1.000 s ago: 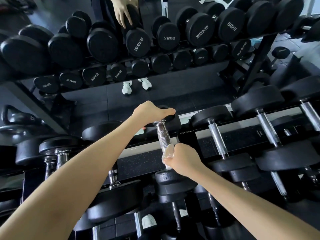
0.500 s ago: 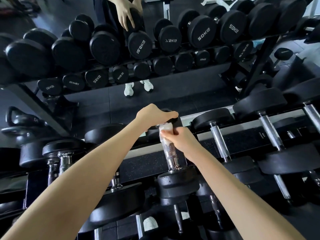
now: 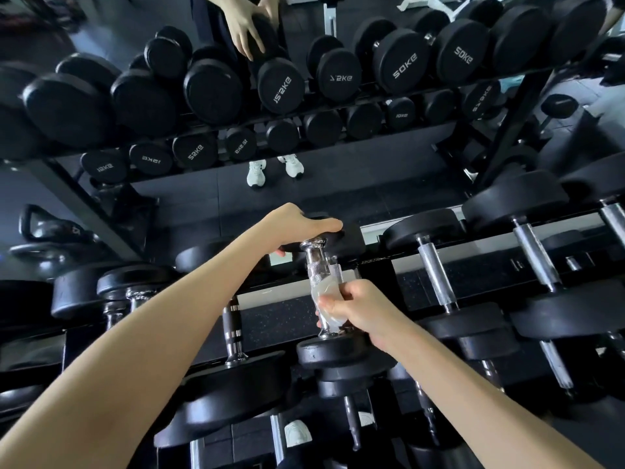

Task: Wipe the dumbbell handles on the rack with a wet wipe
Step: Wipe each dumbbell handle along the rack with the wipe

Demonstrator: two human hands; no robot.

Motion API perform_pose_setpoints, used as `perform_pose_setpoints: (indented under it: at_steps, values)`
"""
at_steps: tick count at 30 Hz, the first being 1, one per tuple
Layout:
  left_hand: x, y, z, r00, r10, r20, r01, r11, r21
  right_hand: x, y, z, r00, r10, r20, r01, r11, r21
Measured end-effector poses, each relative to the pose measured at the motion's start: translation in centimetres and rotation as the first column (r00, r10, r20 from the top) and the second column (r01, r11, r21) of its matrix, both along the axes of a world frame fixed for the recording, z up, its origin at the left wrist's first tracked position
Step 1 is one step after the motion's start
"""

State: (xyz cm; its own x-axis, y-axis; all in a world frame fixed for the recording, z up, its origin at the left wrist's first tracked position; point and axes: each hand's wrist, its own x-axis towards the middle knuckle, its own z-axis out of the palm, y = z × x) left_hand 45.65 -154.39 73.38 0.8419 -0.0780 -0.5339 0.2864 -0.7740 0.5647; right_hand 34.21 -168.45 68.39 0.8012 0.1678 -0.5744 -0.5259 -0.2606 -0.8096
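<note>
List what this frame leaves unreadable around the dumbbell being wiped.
Head view: lower stretch of the handle, covered by the wet wipe and the right hand.
Head view: far dumbbell head, its face and any weight marking, under the left hand.
Head view: lower-tier dumbbells, cut off by the bottom edge.
Head view: the wet wipe's dampness, too small to judge.

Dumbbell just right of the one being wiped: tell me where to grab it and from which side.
Grip the bare chrome handle midway between its two black heads, coming from above on the near side. It lies sloped, its heads are wide, and the rack rail passes behind it.
</note>
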Motion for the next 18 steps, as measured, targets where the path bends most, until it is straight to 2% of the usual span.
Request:
perform_pose_setpoints:
  at_steps: [5,10,11,13,15,16,18]
  values:
    - [-0.1,4.4,-0.4,0.999,-0.038,0.016,0.038,0.999,0.007,-0.7,4.9,-0.1,0.998,-0.045,-0.032,0.046,0.998,0.053]
    - [-0.6,7.1,-1.3,0.995,-0.079,0.064,0.079,0.997,0.009,-0.7,7.4,-0.7,0.997,-0.055,-0.057,0.057,0.998,0.025]
    - [-0.5,6.9,-1.4,0.992,-0.093,0.081,0.09,0.995,0.043,-0.6,7.3,-0.9,0.996,-0.064,-0.057,0.065,0.998,0.023]
    - [-0.2,6.2,-1.3,0.975,-0.186,0.119,0.153,0.957,0.246,-0.5,6.9,-1.2,0.996,-0.072,-0.054,0.073,0.997,0.012]
    - [0.3,5.7,-1.6,0.933,-0.337,0.126,0.248,0.856,0.454,-0.5,6.5,-1.9,0.996,-0.068,-0.053,0.067,0.997,-0.026]
    - [0.3,5.6,-1.9,0.917,-0.383,0.107,0.285,0.821,0.495,-0.7,6.3,-2.2,0.996,-0.063,-0.055,0.06,0.997,-0.052]
    - [-0.1,5.5,-2.6,0.903,-0.421,0.08,0.334,0.808,0.485,-1.2,5.8,-2.9,0.997,-0.052,-0.056,0.047,0.995,-0.087]
